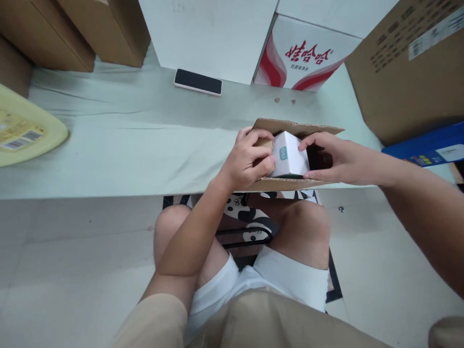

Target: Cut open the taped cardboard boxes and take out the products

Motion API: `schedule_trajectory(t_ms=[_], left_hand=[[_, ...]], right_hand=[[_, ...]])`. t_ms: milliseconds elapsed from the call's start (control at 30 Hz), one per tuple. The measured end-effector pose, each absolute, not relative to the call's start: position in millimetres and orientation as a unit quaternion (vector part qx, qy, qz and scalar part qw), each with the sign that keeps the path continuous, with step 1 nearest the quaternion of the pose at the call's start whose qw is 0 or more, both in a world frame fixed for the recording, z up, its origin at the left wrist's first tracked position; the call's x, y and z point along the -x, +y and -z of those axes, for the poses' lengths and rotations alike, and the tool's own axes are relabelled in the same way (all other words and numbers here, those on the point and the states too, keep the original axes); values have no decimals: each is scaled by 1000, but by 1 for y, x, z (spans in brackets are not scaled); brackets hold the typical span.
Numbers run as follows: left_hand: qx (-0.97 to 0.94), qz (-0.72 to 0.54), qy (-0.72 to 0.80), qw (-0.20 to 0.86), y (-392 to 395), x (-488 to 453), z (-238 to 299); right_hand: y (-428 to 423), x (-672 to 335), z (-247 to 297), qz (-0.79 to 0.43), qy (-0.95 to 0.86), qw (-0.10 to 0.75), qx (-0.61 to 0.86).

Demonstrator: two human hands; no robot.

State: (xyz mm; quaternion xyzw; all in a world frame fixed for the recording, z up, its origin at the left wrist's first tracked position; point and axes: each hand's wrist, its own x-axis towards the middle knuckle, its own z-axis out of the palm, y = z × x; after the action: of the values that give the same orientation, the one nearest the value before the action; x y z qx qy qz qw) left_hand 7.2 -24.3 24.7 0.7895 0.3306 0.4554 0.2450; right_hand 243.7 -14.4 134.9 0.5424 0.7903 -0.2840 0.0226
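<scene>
A small white box (290, 153) with a teal label sits in an opened brown cardboard box (281, 183), partly below its upright flaps. The cardboard box stands at the front edge of the table. My left hand (250, 158) is curled over the box's left end, its fingertips by a tan cardboard piece and the white box's left side. From the right, my right hand (337, 157) reaches over the cardboard box, with its fingertips on the white box's right side. The dark inside of the cardboard box shows beneath my right hand.
A pale green cloth (145, 150) covers the table. Farther back lie a black-topped slim device (197, 82) and a white-and-red carton (300, 55). A yellow bottle (32, 128) is at left; a large carton (409, 72) and a blue box (431, 147) stand at right.
</scene>
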Motion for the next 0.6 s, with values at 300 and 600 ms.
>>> schedule_trajectory(t_ms=[300, 600], left_hand=[[-786, -455, 341, 241, -27, -7, -26], [-728, -526, 386, 211, -28, 8, -26]], right_hand=[[-16, -228, -132, 158, 827, 65, -535], [-33, -252, -162, 18, 848, -206, -487]])
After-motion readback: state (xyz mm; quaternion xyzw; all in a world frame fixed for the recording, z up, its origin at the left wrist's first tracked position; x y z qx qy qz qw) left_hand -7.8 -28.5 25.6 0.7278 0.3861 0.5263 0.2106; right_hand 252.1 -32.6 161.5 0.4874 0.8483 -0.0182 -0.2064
